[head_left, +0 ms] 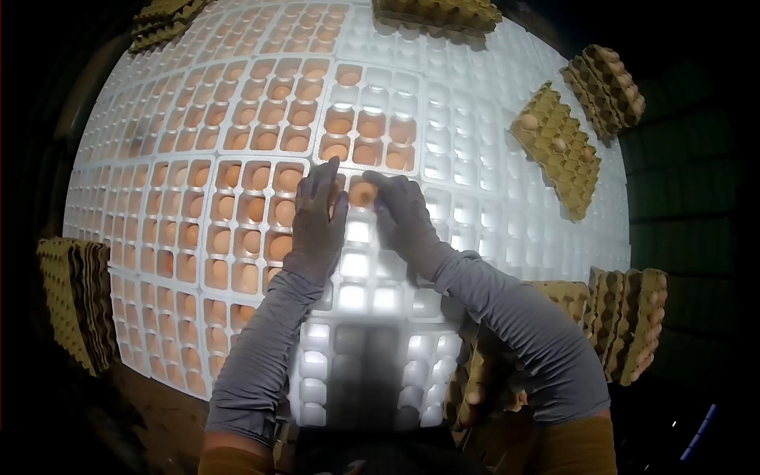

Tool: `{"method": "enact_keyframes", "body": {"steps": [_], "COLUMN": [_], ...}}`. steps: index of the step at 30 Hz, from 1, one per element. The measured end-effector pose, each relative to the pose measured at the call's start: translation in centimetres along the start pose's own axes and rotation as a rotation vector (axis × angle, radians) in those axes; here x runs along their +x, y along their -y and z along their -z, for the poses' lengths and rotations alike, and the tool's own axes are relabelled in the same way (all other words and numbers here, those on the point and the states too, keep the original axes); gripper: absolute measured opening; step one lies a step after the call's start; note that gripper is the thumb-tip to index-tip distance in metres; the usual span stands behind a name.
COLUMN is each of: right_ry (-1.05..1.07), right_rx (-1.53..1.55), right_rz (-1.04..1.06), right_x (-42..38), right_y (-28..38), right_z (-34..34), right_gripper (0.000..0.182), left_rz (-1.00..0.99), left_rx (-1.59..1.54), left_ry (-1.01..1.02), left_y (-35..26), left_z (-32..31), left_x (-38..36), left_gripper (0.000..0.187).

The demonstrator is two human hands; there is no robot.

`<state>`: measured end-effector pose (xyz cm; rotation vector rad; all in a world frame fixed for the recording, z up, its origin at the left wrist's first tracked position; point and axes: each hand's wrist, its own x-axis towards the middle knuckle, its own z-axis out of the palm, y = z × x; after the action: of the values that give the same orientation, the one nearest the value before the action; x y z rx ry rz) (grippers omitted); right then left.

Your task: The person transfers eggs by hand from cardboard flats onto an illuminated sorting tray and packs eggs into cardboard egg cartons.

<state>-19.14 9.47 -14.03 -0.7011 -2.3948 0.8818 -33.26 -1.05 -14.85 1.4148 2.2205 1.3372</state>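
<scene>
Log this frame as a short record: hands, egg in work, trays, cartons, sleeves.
left_hand: left hand over a white tray, beside the egg
right_hand: right hand on the egg's other side, fingertips close; contact unclear
egg_in_work: egg between the hands
tray_beyond_hands: partly filled tray, seven eggs visible
filled_trays: egg-filled trays, left side
loose_carton: brown carton on the white trays, right, a few eggs on it
carton_stacks: left stack; right stack; far stack
sleeves: grey sleeves, both forearms
</scene>
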Motion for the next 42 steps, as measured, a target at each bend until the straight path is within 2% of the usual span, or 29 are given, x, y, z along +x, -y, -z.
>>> {"method": "enact_keyframes", "body": {"steps": [2,4,5,7,9,11,13,14,15,17,19,21,22,25,26,27,29,30,31,32,33,34,35,36,37,39,40,41,42], "right_ry": [-0.036,-0.095,-0.100,-0.112,-0.065,0.163,0.325,0.407,0.395,0.367,0.317,0.211,0.041,0.083,0.259,0.460,0.592,0.630,0.666,0.700,0.720,0.736,0.746,0.647,0.563,0.514,0.483,0.456,0.566], "right_rx": [0.047,0.247,0.331,0.364,0.092,-0.058,-0.251,-0.338,-0.373,-0.430,-0.297,-0.145,0.110,0.758,0.369,0.203,-0.423,-0.521,-0.619,-0.719,-0.587,-0.451,-0.315,-0.012,0.432,1.111,1.099,1.087,0.883], "right_rz": [-0.076,-0.093,-0.131,-0.217,-0.227,-0.336,-0.209,-0.133,-0.068,0.055,-0.002,-0.089,-0.280,-0.581,-0.283,-0.418,-0.055,0.033,0.127,0.226,0.056,-0.113,-0.278,-0.445,-0.535,-0.773,-0.696,-0.619,-0.522], "right_x": [0.9,0.1,-1.0,-5.1,-10.8,-16.8,-22.2,-24.2,-25.6,-28.0,-28.8,-28.8,-29.3,-29.0,-28.4,-28.6,-29.7,-30.1,-30.5,-30.6,-30.1,-29.2,-28.8,-29.2,-29.9,-31.0,-31.7,-32.1,-32.0], "right_y": [3.0,5.7,7.3,9.4,9.3,8.4,7.3,6.4,5.5,4.2,2.9,3.0,3.9,4.1,3.8,5.0,5.8,5.6,5.1,5.0,5.2,5.7,5.8,5.1,3.8,4.2,4.6,5.0,5.3], "right_z": [3.1,8.0,11.2,17.1,22.2,25.7,26.5,26.6,26.4,25.6,25.8,26.2,26.4,30.3,30.7,30.3,28.6,27.9,27.2,26.9,27.6,29.0,30.3,31.7,32.6,34.4,34.1,33.7,33.0], "right_gripper": [0.052,0.045,0.042,0.036,0.026,0.025,0.027,0.028,0.029,0.033,0.033,0.030,0.024,0.023,0.019,0.015,0.017,0.021,0.024,0.028,0.030,0.033,0.036,0.039,0.041,0.041,0.037,0.034,0.031], "left_rz": [-0.189,-0.203,-0.210,-0.045,0.005,0.073,0.002,-0.125,-0.253,-0.347,-0.437,-0.529,-0.519,-0.561,-0.517,-0.472,0.306,0.655,0.815,0.821,0.823,0.355,0.128,-0.112,-0.347,-0.237,-0.185,0.093,0.402], "left_rx": [0.432,0.406,0.381,0.010,-0.134,-0.252,-0.193,-0.155,-0.112,-0.093,0.058,0.282,0.319,0.345,0.256,0.162,-0.450,-0.825,-0.978,-0.879,-0.779,-0.393,-0.050,0.200,0.450,0.307,0.233,0.075,-0.333], "left_ry": [-0.048,-0.094,-0.113,-0.021,0.067,0.256,0.406,0.468,0.530,0.585,0.645,0.700,0.689,0.723,0.724,0.724,0.690,0.633,0.598,0.659,0.713,0.754,0.774,0.759,0.728,0.772,0.798,0.902,0.874], "left_y": [1.4,1.4,1.1,-2.6,-6.4,-9.5,-14.3,-16.2,-17.9,-20.9,-23.8,-24.2,-25.0,-25.7,-25.4,-25.2,-25.8,-27.2,-27.2,-27.0,-26.6,-27.2,-29.9,-29.4,-28.5,-28.2,-28.7,-29.3,-29.2], "left_z": [-1.0,-1.1,-1.6,0.9,3.5,4.9,4.8,4.2,3.4,1.4,0.0,-1.6,-1.5,-1.5,-1.2,-0.7,0.2,1.1,1.1,0.5,-0.4,-1.9,-2.5,-4.0,-5.2,-4.8,-4.3,-3.1,-1.8], "left_x": [-0.3,-0.6,-1.1,-2.2,-4.3,-8.0,-12.1,-13.6,-14.8,-17.2,-19.1,-21.5,-21.7,-21.5,-21.0,-20.5,-20.3,-19.5,-19.0,-19.3,-19.7,-20.5,-20.9,-22.4,-23.5,-23.1,-22.2,-21.2,-20.7], "left_gripper": [0.051,0.050,0.049,0.050,0.050,0.043,0.035,0.034,0.033,0.035,0.042,0.045,0.047,0.047,0.043,0.039,0.031,0.028,0.030,0.029,0.028,0.030,0.037,0.040,0.044,0.040,0.038,0.030,0.029]}}
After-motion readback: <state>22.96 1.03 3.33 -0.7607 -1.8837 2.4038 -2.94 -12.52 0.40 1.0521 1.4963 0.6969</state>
